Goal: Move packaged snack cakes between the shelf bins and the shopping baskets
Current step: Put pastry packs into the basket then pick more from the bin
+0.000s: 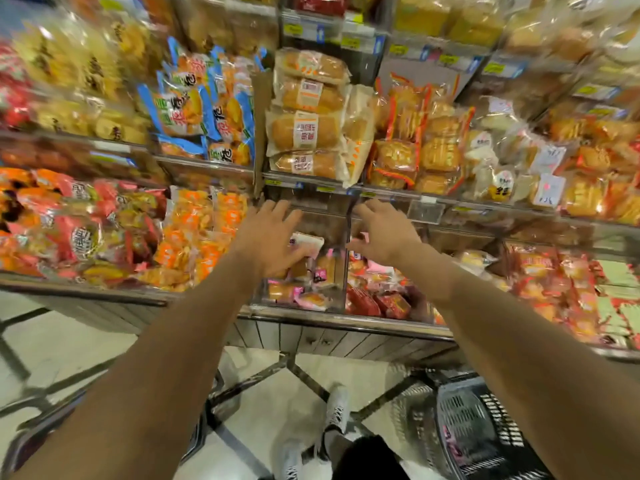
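Before you the shelf bins (346, 320) run the display's width, and a dark shopping basket (478, 427) sits on the floor at your lower right. Pink-wrapped snack cakes (311, 271) lie in the clear middle bin. Your left hand (273, 237) hovers over them, fingers spread, holding nothing. Your right hand (384, 233) hangs open just beside them.

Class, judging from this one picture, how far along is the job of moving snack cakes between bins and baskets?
Done: nothing can be told; the basket on the floor shows no cakes in its visible part. In hand: the left hand and right hand reach, fingers spread, over the pink-wrapped cakes in the middle bin; neither visibly grips one. Left: the move itself.
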